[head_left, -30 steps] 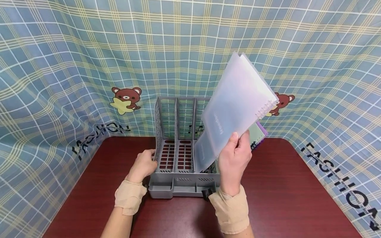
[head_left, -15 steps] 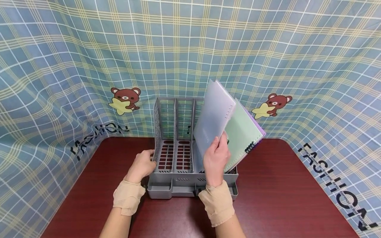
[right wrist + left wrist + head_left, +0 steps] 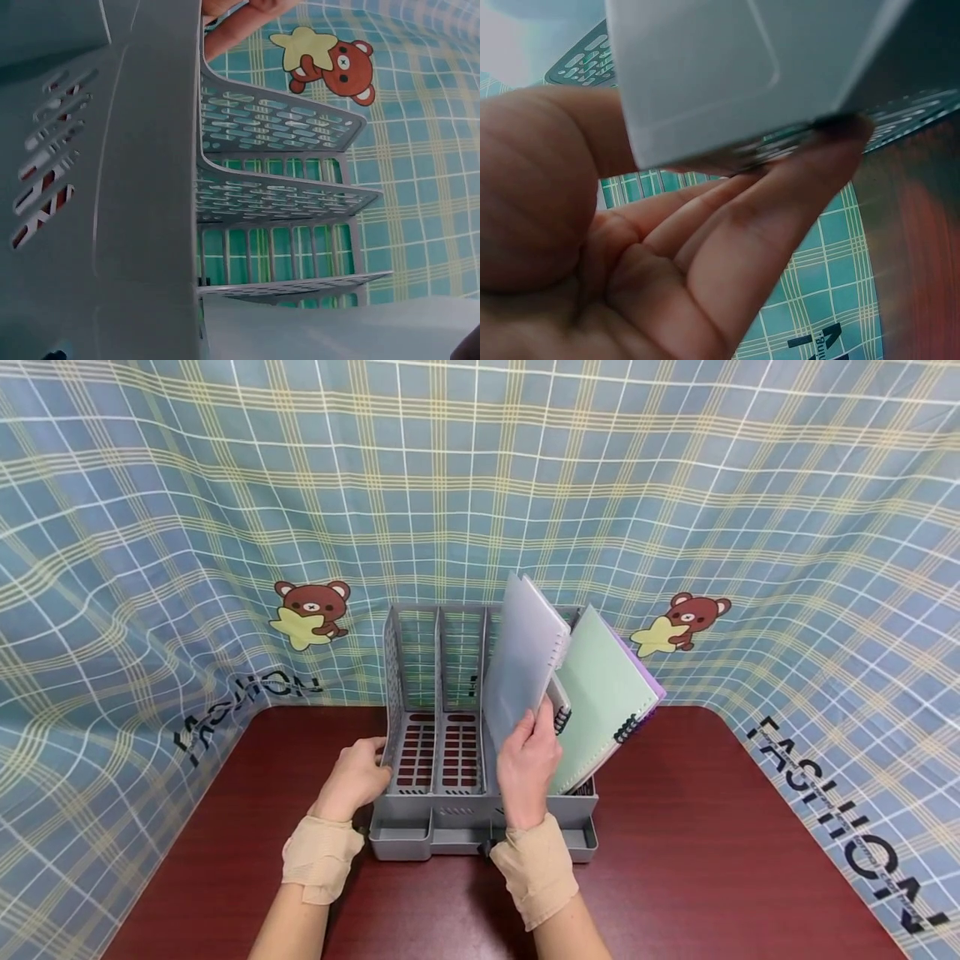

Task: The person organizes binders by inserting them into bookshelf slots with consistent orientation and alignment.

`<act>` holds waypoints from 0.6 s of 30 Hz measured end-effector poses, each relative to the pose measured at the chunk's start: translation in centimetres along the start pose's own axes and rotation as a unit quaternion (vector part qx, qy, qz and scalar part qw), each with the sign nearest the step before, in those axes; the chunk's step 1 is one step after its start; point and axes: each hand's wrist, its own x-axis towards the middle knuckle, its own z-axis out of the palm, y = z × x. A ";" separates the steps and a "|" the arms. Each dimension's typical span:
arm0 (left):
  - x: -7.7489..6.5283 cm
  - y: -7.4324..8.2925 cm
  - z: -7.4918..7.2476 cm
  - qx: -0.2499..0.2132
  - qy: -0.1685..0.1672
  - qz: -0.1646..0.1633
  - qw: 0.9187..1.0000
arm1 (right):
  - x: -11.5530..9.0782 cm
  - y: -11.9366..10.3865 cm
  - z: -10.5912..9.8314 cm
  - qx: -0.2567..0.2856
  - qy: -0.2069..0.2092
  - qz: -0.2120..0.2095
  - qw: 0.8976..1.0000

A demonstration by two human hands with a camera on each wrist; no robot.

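Note:
A grey file organizer [image 3: 461, 814] stands mid-table, with upright slots and small front trays. At its left side, my left hand [image 3: 352, 781] grips the wall; the left wrist view has the thumb on one face of the grey corner [image 3: 697, 82] and fingers beneath. My right hand [image 3: 529, 772] pinches the lower coil-side edge of a translucent bluish notebook [image 3: 521, 647], tilted inside the third slot from the left. Right of it, a green notebook [image 3: 600, 697] with black rings leans outward in the last slot, a purple one [image 3: 652, 672] behind it.
Another notebook's white edge with black rings [image 3: 562, 720] peeks out behind the bluish one. The two left slots show bare slatted bottoms [image 3: 417, 756]. A plaid curtain [image 3: 420, 485] borders the dark red table [image 3: 712, 843] at the back and sides.
The right hand has moved left and down, lowering the bluish notebook into the third slot and uncovering the green and purple ones. My left hand stays at the organizer's side.

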 end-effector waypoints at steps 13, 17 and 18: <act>0.0 -0.1 0.1 0.002 0.002 0.005 1.000 | -0.7 1.3 1.1 -0.013 0.014 -0.018 1.000; 0.0 -0.1 0.0 0.002 0.002 0.005 1.000 | -0.9 1.8 1.5 -0.018 0.005 -0.013 1.000; 0.1 -0.1 0.0 0.003 0.002 0.006 1.000 | -0.9 1.9 1.5 -0.019 0.000 -0.012 1.000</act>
